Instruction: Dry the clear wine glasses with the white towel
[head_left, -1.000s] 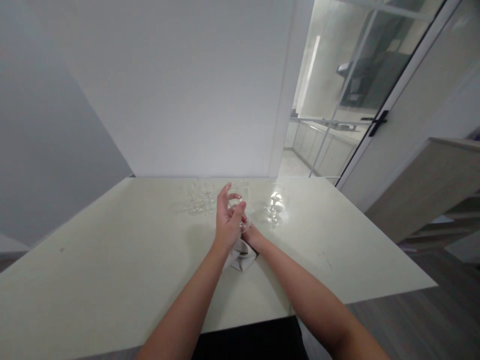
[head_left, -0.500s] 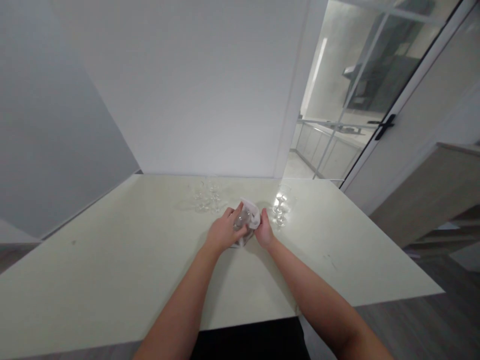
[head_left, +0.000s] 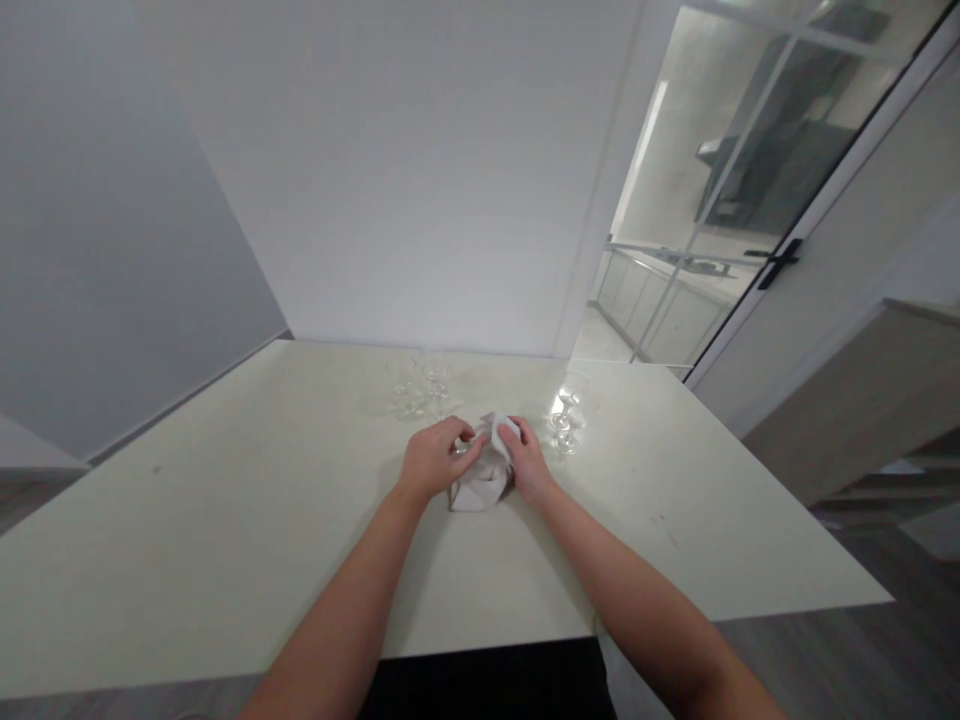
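Right hand (head_left: 530,466) has white cloth (head_left: 478,492) pinched under its thumb, mid-table (head_left: 247,540), left hand (head_left: 430,461) half-curled beside it (can't tell if gripping anything), clear glasses (head_left: 568,420) beyond.

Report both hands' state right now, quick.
Left hand: partly curled beside the cloth; cannot tell whether it grips anything.
Right hand: closed, holding the cloth.

Right hand (head_left: 529,464) gripping cloth (head_left: 478,493), glasses (head_left: 568,398) on table (head_left: 262,530)
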